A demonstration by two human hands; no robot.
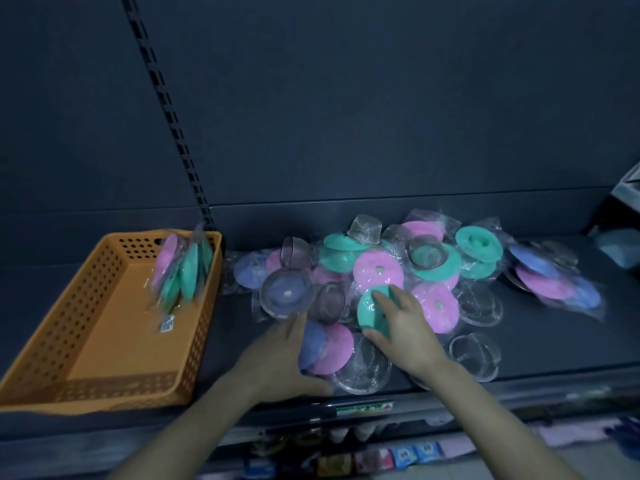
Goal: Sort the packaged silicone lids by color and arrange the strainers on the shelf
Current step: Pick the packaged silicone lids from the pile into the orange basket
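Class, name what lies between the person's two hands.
Head view: a purple lid and a pink lid, overlapping, between the left hand and the right hand, which grips a teal lid.

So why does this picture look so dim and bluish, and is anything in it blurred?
Head view: light is dim and bluish throughout; the packets in the orange basket are smeared by motion blur; the wide lens curves the slotted upright; plastic wrap over the lid pile glints faintly.
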